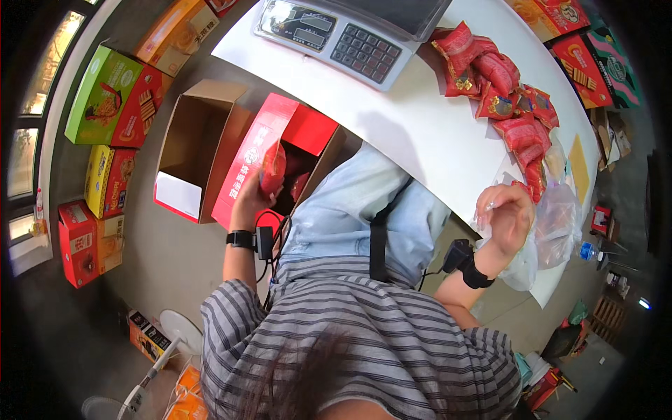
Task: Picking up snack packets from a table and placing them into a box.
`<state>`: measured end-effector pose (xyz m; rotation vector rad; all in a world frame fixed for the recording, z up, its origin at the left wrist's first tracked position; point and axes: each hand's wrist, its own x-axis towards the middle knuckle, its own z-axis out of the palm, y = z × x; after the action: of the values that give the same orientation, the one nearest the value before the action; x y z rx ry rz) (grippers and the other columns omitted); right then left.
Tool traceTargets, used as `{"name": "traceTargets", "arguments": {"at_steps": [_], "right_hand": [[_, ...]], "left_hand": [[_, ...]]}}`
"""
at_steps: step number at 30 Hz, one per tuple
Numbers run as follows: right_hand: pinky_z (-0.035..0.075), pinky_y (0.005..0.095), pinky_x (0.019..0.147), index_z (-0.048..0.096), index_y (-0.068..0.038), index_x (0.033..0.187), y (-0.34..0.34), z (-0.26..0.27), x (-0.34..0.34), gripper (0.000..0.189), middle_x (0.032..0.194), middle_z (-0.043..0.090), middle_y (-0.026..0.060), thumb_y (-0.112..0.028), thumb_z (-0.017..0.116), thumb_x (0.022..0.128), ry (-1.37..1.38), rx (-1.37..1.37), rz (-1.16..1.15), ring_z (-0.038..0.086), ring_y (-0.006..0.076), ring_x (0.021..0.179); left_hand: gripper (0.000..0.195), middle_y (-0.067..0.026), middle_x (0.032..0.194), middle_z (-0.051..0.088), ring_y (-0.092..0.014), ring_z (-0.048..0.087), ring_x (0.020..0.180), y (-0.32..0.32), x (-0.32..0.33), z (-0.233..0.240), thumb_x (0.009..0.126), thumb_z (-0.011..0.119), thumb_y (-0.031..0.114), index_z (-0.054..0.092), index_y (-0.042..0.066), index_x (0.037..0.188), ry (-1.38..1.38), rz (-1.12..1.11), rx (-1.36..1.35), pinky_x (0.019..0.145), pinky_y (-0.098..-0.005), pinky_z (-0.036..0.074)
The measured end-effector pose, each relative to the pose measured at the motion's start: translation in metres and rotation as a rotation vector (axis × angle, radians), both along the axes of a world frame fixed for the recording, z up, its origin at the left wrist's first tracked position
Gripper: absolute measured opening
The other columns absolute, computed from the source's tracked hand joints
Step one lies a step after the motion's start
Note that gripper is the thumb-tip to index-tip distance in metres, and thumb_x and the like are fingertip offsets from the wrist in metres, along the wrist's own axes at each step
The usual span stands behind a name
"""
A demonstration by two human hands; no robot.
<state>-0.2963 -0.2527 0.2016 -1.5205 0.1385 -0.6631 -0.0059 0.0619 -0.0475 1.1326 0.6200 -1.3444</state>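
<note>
My left hand (249, 202) grips a red foil packet (273, 167) at the mouth of an open red cardboard carton (257, 142). More red packets (299, 186) lie inside that carton, partly in shadow. My right hand (506, 218) is raised over the right end of the white table (336, 89), its fingers loosely bent and nothing visible in them. Just beyond it runs a loose row of several red packets (520, 131). Part of the nearest packet is hidden behind my right fingers.
A digital weighing scale (362, 47) stands on the table's far side. Clear plastic bags (559, 226) hang at the right edge. Beside the red carton stands an open brown carton (194, 142). Printed boxes (105, 100) line the left wall; a white fan (181, 331) is behind me.
</note>
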Motion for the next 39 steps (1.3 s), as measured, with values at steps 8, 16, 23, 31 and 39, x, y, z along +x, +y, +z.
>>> {"name": "traceTargets", "arguments": {"at_steps": [8, 16, 23, 31, 39], "right_hand": [[0.039, 0.0270, 0.053, 0.050, 0.007, 0.083, -0.003, 0.008, 0.005, 0.052, 0.066, 0.052, 0.0136, -0.044, 0.040, 0.086, 0.122, -0.074, -0.012, 0.051, 0.0178, 0.053], [0.041, 0.0267, 0.053, 0.051, 0.008, 0.086, -0.001, 0.010, 0.006, 0.055, 0.067, 0.053, 0.0133, -0.047, 0.043, 0.084, 0.123, -0.039, -0.002, 0.052, 0.0182, 0.055], [0.042, 0.0256, 0.055, 0.054, 0.007, 0.090, 0.005, 0.014, 0.007, 0.054, 0.069, 0.055, 0.0108, -0.047, 0.046, 0.083, 0.201, -0.053, -0.015, 0.053, 0.0160, 0.059], [0.043, 0.0243, 0.056, 0.053, 0.005, 0.095, -0.008, 0.012, 0.004, 0.036, 0.070, 0.055, 0.0085, -0.027, 0.040, 0.090, 0.332, 0.015, -0.105, 0.053, 0.0131, 0.063], [0.044, 0.0220, 0.055, 0.052, 0.001, 0.098, -0.084, -0.042, 0.038, 0.026, 0.074, 0.057, 0.0064, -0.022, 0.044, 0.089, 0.493, -0.041, -0.219, 0.054, 0.0108, 0.062]], "left_hand": [[0.036, -0.0078, 0.096, 0.059, -0.026, 0.061, 0.077, 0.027, -0.024, -0.067, 0.085, 0.044, 0.042, 0.048, 0.014, 0.108, 0.024, 0.122, 0.072, 0.045, -0.0263, 0.043], [0.041, -0.0176, 0.099, 0.054, -0.030, 0.058, 0.083, -0.017, -0.010, -0.124, 0.087, 0.040, 0.040, 0.042, 0.006, 0.110, -0.039, 0.238, 0.197, 0.058, -0.0338, 0.048], [0.039, -0.0143, 0.112, 0.050, -0.027, 0.054, 0.093, -0.093, 0.003, -0.110, 0.090, 0.037, 0.031, 0.034, 0.004, 0.118, -0.153, -0.083, -0.064, 0.079, -0.0413, 0.047], [0.028, -0.0063, 0.105, 0.058, -0.019, 0.055, 0.096, -0.088, 0.014, -0.066, 0.087, 0.039, 0.026, 0.053, 0.009, 0.103, -0.404, -0.526, 0.171, 0.078, -0.0339, 0.042], [0.032, -0.0080, 0.107, 0.058, -0.019, 0.055, 0.097, -0.084, 0.031, 0.027, 0.088, 0.041, 0.030, 0.050, 0.005, 0.107, -0.497, -0.621, -0.200, 0.083, -0.0321, 0.041]]}}
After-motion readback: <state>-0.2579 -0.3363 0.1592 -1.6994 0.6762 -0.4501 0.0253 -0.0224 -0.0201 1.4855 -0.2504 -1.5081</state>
